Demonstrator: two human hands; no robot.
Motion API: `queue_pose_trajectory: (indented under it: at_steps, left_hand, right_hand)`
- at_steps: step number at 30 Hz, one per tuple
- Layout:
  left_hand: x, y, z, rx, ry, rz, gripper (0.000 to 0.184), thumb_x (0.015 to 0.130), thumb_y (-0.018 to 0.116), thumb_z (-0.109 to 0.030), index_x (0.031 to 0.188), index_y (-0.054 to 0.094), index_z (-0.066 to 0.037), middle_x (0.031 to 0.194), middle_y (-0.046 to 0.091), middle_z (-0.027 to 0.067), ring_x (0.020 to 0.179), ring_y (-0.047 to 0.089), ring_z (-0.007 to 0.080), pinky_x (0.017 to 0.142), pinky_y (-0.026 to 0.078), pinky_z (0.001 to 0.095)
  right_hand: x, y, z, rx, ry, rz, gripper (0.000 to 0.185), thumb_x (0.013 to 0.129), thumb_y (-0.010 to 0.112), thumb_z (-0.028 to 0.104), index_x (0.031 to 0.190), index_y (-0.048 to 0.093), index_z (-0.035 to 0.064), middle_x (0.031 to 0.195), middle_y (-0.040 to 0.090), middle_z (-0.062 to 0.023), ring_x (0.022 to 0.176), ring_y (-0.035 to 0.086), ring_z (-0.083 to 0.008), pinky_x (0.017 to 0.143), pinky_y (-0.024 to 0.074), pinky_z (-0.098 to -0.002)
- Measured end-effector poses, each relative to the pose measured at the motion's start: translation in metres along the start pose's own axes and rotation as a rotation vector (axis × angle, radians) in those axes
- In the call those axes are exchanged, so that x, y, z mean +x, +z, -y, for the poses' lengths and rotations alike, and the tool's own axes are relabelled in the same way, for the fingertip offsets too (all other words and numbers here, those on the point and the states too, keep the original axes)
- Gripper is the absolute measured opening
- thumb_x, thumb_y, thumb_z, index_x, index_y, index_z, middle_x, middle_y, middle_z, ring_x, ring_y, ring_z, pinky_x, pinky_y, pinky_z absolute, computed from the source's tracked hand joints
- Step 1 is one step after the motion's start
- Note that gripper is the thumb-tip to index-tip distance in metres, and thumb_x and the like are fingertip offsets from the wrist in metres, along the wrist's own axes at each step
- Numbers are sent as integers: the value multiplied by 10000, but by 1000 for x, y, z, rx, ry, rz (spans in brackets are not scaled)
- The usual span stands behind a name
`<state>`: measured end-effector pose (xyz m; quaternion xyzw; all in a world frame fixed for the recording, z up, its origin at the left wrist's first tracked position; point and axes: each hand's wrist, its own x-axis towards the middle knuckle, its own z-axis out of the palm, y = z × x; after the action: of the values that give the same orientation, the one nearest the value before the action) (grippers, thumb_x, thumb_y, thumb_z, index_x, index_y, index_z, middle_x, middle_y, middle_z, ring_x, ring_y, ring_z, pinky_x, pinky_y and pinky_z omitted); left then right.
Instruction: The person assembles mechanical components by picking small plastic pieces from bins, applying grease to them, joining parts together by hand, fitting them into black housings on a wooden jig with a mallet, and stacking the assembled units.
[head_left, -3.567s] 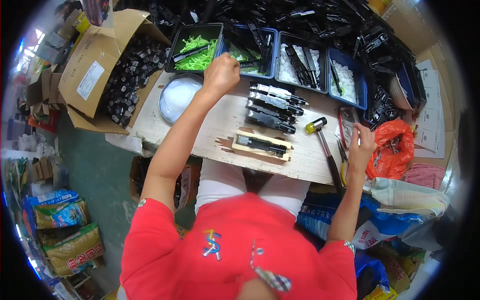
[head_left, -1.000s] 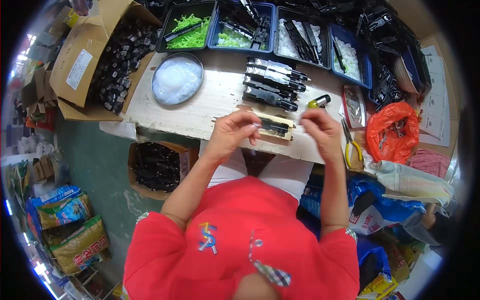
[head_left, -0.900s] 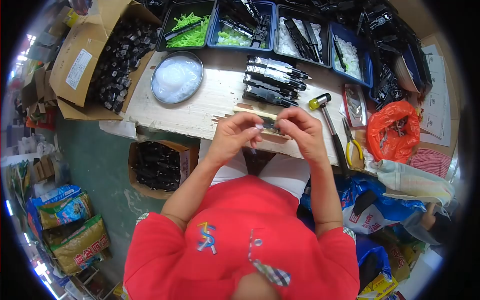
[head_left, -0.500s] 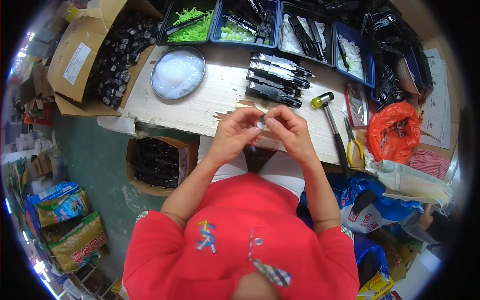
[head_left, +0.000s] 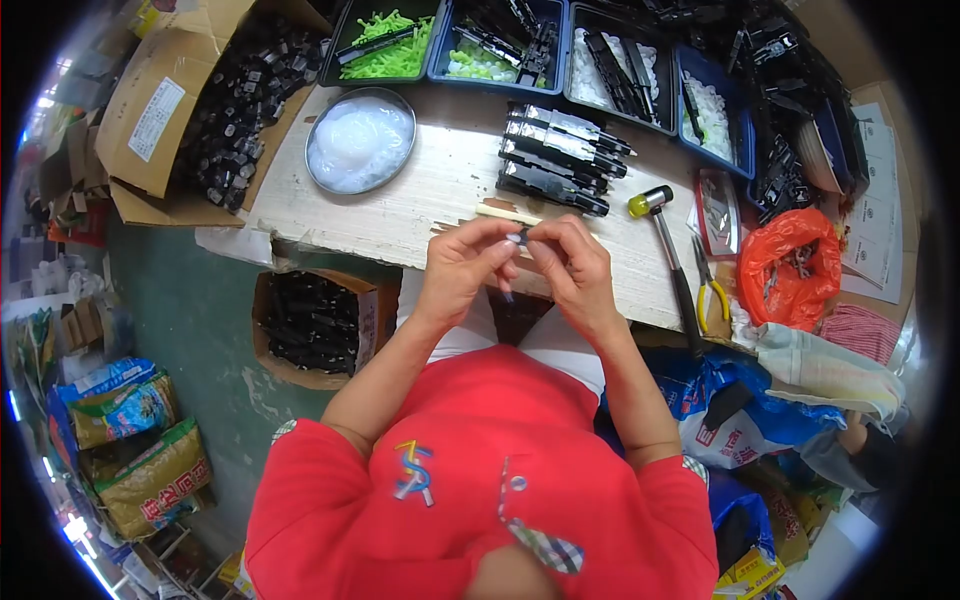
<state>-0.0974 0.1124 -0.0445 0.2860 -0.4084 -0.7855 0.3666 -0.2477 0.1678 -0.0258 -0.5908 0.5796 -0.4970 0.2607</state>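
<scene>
Over the table's front edge, my left hand (head_left: 462, 272) and my right hand (head_left: 578, 272) meet fingertip to fingertip. Both pinch a small dark part with a whitish bit (head_left: 520, 238); the fingers cover most of it, so its kind is unclear. Just beyond the hands lies a thin cream-coloured stick (head_left: 508, 213). Farther back, several black metal-and-plastic assemblies (head_left: 558, 155) lie stacked side by side. A hammer (head_left: 665, 235) with a yellow-and-black head rests right of my right hand, and yellow-handled pliers (head_left: 712, 290) lie past it.
A round metal dish (head_left: 404, 165) of whitish material stands at left. Bins of green pieces (head_left: 385, 52) and white pieces (head_left: 712, 115) line the back. Left is a carton (head_left: 150, 110) of dark blocks; right, a red plastic bag (head_left: 755, 262). Another box (head_left: 365, 320) stands below the table.
My fingertips have shifted slightly around the small part, and its dark side now shows more. The whole view has moved a little; the things on the table look unmoved.
</scene>
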Motion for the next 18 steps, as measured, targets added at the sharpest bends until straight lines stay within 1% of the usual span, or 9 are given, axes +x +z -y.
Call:
queue_pose_trajectory:
  at_steps: [2, 4, 8, 10, 11, 13, 14, 16, 18]
  left_hand:
    - [0, 0, 1, -14, -9, -1, 213, 843, 587, -37, 1050, 601, 9, 753, 619, 50, 622, 590, 89, 493, 502, 203]
    - [0, 2, 2, -10, -2, -16, 227, 836, 603, -47, 1056, 604, 8, 733, 617, 48, 598, 586, 88, 480, 502, 202]
    - [2, 1, 4, -16, -8, -23, 227, 831, 614, -52, 1051, 611, 5, 756, 620, 51, 592, 586, 87, 471, 501, 202]
    - [3, 2, 0, 49, -46, 0, 219, 827, 616, -42, 1042, 616, 4, 792, 608, 32, 612, 575, 76, 488, 492, 188]
    - [4, 4, -5, 48, -48, -1, 219, 827, 616, -42, 1042, 616, 4, 792, 608, 32, 612, 575, 76, 488, 492, 188]
    - [8, 5, -15, 344, 122, -67, 214, 793, 636, -19, 1008, 636, -12, 795, 577, 13, 639, 550, 63, 532, 460, 182]
    - [11, 0, -16, 344, 120, -68, 214, 793, 636, -19, 1008, 636, -12, 795, 577, 13, 639, 550, 63, 532, 460, 182]
    - [19, -10, -17, 652, 239, -64, 211, 754, 650, -1, 964, 656, -26, 767, 542, 8, 660, 523, 56, 571, 428, 191]
    - [24, -9, -17, 679, 238, -71, 197, 730, 647, 12, 923, 662, -26, 750, 537, 31, 649, 522, 78, 584, 422, 216]
  right_hand:
    - [1, 3, 0, -8, -35, -9, 91, 798, 576, 1, 885, 551, -4, 786, 528, -114, 707, 539, -246, 615, 435, -303]
    - [2, 5, 3, 45, 35, 1, 99, 797, 577, 2, 889, 542, -1, 796, 524, -119, 720, 535, -255, 617, 433, -312]
    - [5, 8, -1, 27, 9, -20, 80, 799, 567, 1, 871, 532, 0, 793, 515, -122, 737, 521, -273, 634, 426, -329]
    - [5, 6, -5, -94, -71, -35, 62, 801, 563, -26, 849, 532, -2, 808, 525, -94, 725, 533, -221, 630, 436, -288]
    - [6, 4, -8, -93, -69, -34, 62, 801, 563, -26, 849, 532, -2, 808, 525, -94, 725, 533, -221, 630, 436, -288]
    - [7, -1, -12, -224, -100, -45, 68, 788, 573, -5, 837, 534, 19, 810, 524, -89, 761, 507, -248, 672, 404, -322]
    - [7, -1, -13, -223, -98, -43, 68, 788, 573, -5, 837, 534, 19, 810, 524, -89, 761, 507, -248, 672, 404, -322]
    - [7, -1, -12, -432, -147, -14, 71, 777, 585, 32, 827, 540, 52, 809, 524, -64, 784, 476, -241, 691, 345, -343]
    - [6, 3, -14, -475, -158, -14, 77, 768, 589, 43, 824, 541, 66, 806, 522, -54, 784, 468, -232, 691, 323, -344]
